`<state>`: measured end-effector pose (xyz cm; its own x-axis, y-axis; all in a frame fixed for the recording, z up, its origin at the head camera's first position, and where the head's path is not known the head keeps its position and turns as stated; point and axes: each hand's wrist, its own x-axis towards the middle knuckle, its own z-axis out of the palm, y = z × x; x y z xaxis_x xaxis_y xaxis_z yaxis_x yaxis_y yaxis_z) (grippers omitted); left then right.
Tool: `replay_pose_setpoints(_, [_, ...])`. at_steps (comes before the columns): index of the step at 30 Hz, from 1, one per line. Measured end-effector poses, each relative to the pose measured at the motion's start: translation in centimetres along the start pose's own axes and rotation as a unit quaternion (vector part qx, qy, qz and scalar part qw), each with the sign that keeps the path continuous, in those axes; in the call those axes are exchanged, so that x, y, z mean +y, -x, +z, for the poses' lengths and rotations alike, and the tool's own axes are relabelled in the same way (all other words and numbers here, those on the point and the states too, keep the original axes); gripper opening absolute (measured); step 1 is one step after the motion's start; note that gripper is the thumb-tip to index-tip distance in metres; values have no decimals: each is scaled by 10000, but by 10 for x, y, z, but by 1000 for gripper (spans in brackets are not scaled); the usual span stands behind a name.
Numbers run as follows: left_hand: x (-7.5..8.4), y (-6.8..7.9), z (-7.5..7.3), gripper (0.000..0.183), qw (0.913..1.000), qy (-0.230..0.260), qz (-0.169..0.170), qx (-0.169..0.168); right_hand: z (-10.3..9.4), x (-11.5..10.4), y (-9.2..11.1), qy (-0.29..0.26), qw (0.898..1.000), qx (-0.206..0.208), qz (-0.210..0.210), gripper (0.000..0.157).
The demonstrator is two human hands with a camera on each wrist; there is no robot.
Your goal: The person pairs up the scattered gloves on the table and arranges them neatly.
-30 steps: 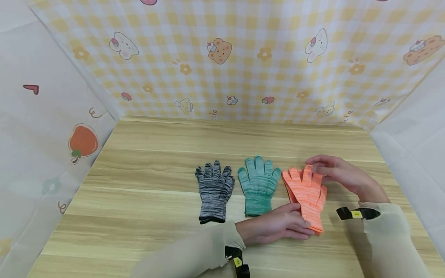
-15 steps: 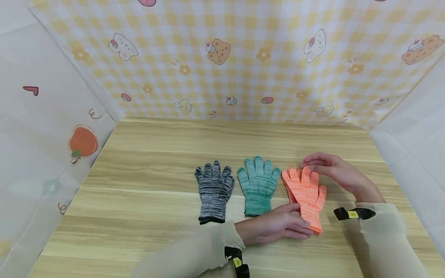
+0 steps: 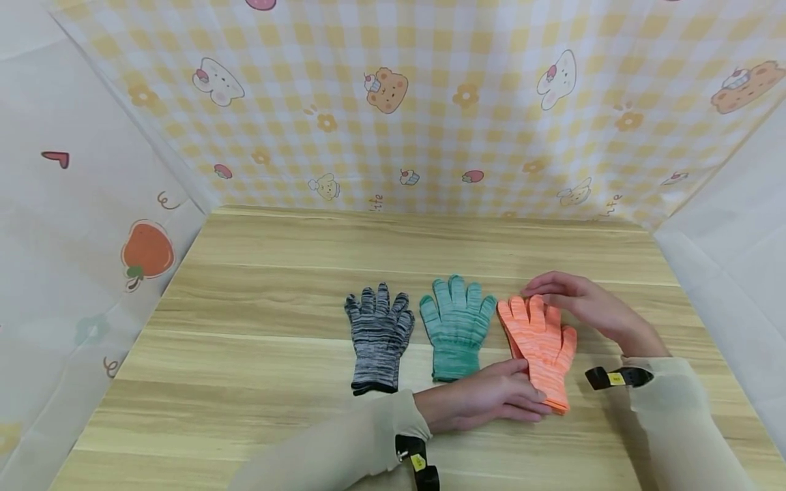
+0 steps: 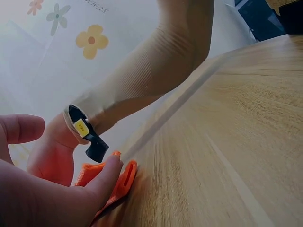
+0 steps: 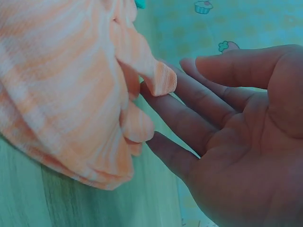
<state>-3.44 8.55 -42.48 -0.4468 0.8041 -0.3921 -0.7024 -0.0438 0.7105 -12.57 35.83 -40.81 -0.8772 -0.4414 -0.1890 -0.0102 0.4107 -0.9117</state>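
Note:
A pair of orange knitted gloves [image 3: 540, 344] lies on the table at the right, one overlapping the other, fingers pointing away. At their cuff my left hand [image 3: 494, 395] lies with its fingers extended along the edge, touching it. My right hand [image 3: 583, 300] is at the far end, fingertips right at the glove's fingers. In the right wrist view the right hand [image 5: 236, 127] has straight fingers under an orange glove fingertip [image 5: 163, 80], its thumb held apart. Left of the pair lie a green glove [image 3: 457, 334] and a grey-black glove [image 3: 379, 341], both flat.
The wood-grain table [image 3: 245, 286] is backed by a yellow checked cloth [image 3: 430, 136] with cartoon prints. White printed cloth [image 3: 80, 204] hangs at the left side. Each wrist wears a black camera strap [image 3: 620, 377]. A dark object [image 4: 262, 19] shows at the far corner in the left wrist view.
My right hand has slid a little left along the orange gloves' fingertips. The top orange glove's fingers have shifted left, closer over the lower glove. My left hand has stayed almost still.

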Motion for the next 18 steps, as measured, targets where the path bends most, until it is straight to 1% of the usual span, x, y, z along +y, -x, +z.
replay_pose_setpoints(6, [-2, 2, -3, 80, 9999, -25, -96, 78, 2, 0, -2, 175, 9998, 20, 115, 33])
replay_pose_setpoints(14, [0, 14, -2, 80, 9997, -240, -10, -18, 4, -3, -4, 260, 9995, 11, 165, 35])
replay_pose_setpoints(18, [1, 19, -4, 78, 9993, -363, -62, 23, 4, -4, -1, 416, 9989, 88, 210, 36])
